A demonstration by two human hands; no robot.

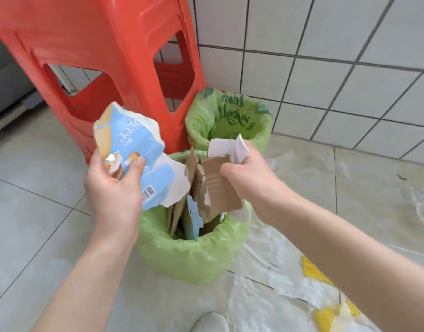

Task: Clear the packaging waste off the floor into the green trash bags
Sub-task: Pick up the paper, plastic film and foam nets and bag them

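My left hand [112, 185] grips a torn blue and white carton piece [132, 142] with a barcode, held just left of the near green trash bag [189, 257]. My right hand [249, 173] is closed on a brown cardboard scrap [218, 188] and crumpled white paper [227, 146], directly above that bag's mouth. Brown and blue cardboard pieces [191, 212] stand upright inside the near bag. A second green trash bag [230, 116] stands open behind it, by the wall.
A red plastic stool [105, 49] stands at the back left, touching the bags. Clear plastic sheeting [278, 259] with yellow wrapper scraps [313, 271] lies on the tiled floor to the right. A white tiled wall [325, 56] runs behind. A white shoe tip [211, 322] shows at the bottom.
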